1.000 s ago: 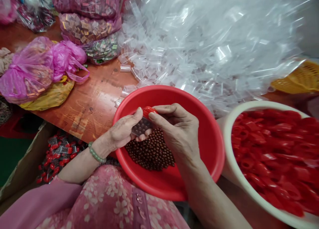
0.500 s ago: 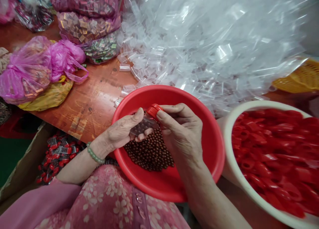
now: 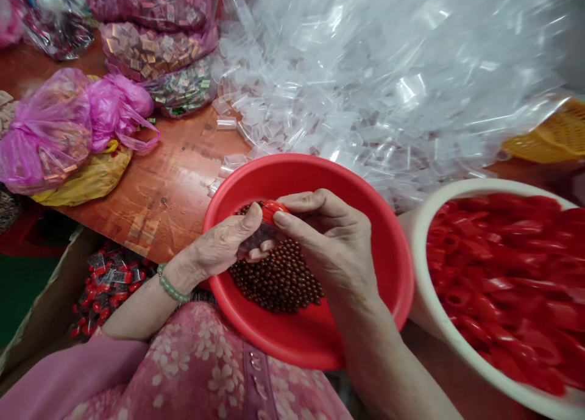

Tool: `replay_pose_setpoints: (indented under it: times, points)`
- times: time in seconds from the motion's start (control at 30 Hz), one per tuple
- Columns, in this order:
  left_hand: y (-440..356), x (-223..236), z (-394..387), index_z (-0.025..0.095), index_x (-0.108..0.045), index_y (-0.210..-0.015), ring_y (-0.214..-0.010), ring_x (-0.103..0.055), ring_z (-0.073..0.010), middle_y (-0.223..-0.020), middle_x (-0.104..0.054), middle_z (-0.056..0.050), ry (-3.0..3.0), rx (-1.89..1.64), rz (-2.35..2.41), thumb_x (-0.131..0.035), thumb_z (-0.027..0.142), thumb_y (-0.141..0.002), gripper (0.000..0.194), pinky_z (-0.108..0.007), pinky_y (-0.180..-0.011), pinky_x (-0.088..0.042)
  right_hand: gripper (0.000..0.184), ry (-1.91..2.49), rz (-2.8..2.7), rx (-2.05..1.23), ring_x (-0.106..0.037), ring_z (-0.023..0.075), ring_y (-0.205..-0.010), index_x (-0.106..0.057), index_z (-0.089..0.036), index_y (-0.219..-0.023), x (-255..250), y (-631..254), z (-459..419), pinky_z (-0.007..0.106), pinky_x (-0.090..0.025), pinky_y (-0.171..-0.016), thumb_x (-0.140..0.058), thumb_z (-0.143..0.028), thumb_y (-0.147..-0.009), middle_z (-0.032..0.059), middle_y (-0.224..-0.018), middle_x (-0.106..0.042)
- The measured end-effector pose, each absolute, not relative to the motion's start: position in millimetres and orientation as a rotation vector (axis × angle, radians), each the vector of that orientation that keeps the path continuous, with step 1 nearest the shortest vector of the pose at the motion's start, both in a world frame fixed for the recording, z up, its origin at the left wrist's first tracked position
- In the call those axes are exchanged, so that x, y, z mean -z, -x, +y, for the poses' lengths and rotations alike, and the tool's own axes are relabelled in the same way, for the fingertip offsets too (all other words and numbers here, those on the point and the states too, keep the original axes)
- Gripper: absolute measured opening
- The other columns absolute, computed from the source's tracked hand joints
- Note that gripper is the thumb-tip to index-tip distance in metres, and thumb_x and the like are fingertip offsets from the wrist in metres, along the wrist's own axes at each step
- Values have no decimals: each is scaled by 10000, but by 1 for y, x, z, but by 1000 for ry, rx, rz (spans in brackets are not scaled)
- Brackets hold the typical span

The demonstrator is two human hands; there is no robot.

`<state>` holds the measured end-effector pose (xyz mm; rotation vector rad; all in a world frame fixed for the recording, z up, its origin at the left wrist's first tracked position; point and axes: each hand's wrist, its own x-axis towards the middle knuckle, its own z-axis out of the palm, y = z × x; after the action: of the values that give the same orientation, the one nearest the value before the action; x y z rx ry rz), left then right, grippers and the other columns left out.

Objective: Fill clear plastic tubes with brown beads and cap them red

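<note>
L hand [image 3: 223, 240] grips clear box [image 3: 254, 239] above brown balls [image 3: 276, 280] in red bowl [image 3: 350, 191]; R hand [image 3: 336, 243] pinches red cap [image 3: 273, 210] at box's far-right end, seating unclear. Box's long axis approx. near-left to far-right.

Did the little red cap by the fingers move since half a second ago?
Yes: judged against the red basin, the red cap, held in the right hand, has shifted slightly left, toward the left hand.
</note>
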<state>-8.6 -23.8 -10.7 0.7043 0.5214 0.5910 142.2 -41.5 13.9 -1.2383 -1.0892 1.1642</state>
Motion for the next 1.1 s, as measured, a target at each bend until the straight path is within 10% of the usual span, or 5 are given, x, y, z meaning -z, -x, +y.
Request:
replay_pose_setpoints:
  times: [0.7, 0.9, 1.1]
  points:
    - [10, 8, -26, 141, -555, -656, -529, -404, -82, -619, -509, -13, -785, -560, 680, -389, 711, -901, 643, -252, -531, -311, 98, 1230, -1511, -897, -698, 197, -830, -640, -264, -860, -17, -150, -47, 360, -618, -685, -717, -322, -840, 31, -927, -709]
    - [8, 10, -21, 119, -624, -692, -591, -527, -103, -646, -570, -31, -627, -567, 710, -415, 705, -897, 655, -229, -561, -402, 712, 1221, -2073, -311, -668, 292, -925, -493, -206, -1278, -2, -154, -47, 442, -551, -788, -730, -612, -743, 133, -1049, -679]
    - [7, 12, -21, 115, -617, -671, -606, -552, -111, -653, -593, -44, -588, -562, 675, -428, 715, -884, 664, -240, -596, -438, 737, 1257, -2235, 40, -640, 326, -966, -359, -144, -1415, 2, -146, -45, 472, -483, -810, -594, -564, -857, 188, -1110, -670]
